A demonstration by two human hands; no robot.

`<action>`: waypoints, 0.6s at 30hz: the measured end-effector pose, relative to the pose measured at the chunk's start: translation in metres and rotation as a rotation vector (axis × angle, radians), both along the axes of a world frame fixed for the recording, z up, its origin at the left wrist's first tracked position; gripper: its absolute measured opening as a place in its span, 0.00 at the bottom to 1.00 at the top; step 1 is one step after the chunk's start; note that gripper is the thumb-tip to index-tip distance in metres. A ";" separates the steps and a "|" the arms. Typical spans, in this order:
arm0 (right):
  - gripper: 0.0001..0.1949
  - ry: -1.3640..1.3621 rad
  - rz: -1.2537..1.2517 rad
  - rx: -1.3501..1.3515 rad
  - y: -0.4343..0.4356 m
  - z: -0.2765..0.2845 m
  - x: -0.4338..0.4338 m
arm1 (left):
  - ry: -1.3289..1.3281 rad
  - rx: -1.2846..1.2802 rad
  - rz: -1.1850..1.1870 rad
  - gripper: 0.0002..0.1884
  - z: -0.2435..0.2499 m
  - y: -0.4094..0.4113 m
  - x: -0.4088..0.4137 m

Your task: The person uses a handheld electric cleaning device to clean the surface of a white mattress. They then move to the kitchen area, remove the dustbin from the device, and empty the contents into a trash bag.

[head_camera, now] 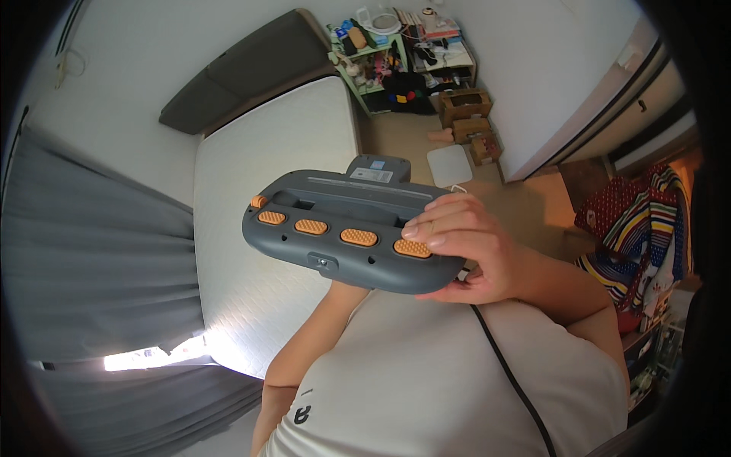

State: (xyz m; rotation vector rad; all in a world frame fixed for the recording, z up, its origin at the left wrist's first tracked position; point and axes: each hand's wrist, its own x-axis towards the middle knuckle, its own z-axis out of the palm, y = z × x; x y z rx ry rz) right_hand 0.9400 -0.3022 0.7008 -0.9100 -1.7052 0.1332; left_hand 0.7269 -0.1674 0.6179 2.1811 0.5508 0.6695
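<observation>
A grey plastic appliance [342,251] with several orange textured oval pads and a slot is held up in front of my torso. It is tilted, and a smaller grey part with labels stands out beyond its far edge. My right hand [465,243] grips the right end, fingers over the pad there and thumb on the near edge. My left forearm rises behind the near edge; only the wrist [350,291] shows, and the left hand is hidden behind the appliance. A black cord [508,371] runs over my white shirt from near my right hand.
A bare white mattress [268,148] with a dark headboard [262,63] lies beyond the appliance. Grey curtains [103,245] hang at left. Crowded shelves [365,57], cardboard boxes [465,105] and a white square item [450,165] stand or lie farther off. Patterned cloth [634,228] is heaped at right.
</observation>
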 end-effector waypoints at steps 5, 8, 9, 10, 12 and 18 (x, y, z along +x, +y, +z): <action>0.35 0.019 -0.098 -0.085 -0.014 -0.001 0.029 | 0.027 -0.028 -0.118 0.19 -0.017 0.016 0.051; 0.34 0.025 -0.195 -0.066 -0.018 -0.010 0.043 | 0.031 -0.056 -0.224 0.19 -0.029 0.029 0.078; 0.33 0.037 -0.236 -0.096 -0.022 -0.012 0.047 | 0.033 -0.064 -0.258 0.19 -0.034 0.031 0.084; 0.33 0.053 -0.274 -0.120 -0.025 -0.015 0.049 | 0.038 -0.065 -0.293 0.18 -0.038 0.036 0.091; 0.31 0.097 -0.409 -0.134 -0.032 -0.022 0.046 | 0.048 -0.079 -0.372 0.18 -0.047 0.046 0.103; 0.28 0.164 -0.760 -0.183 -0.053 -0.043 0.021 | 0.121 -0.138 -0.661 0.17 -0.076 0.077 0.131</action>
